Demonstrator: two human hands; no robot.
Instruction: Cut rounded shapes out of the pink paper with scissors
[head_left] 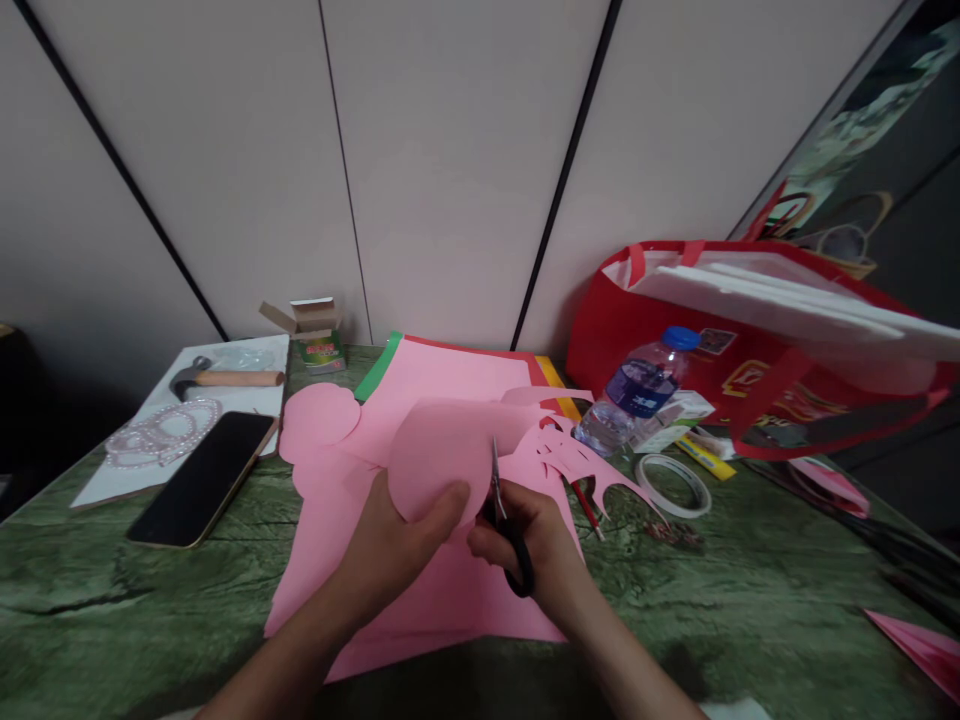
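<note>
My left hand is closed on a rounded piece of pink paper, thumb on top and fingers beneath. In my right hand is a pair of scissors with black handles, its blades pointing up at the right edge of that piece. Under both hands lie larger pink sheets. A cut pink round rests on them at the left. Jagged pink paper scraps lie right of the scissors, partly over a red pencil.
Rightward are a water bottle, a tape roll and a red bag with white boards on top. Leftward are a black phone, a hammer, a bead string and an opened small box. A wall panel stands behind.
</note>
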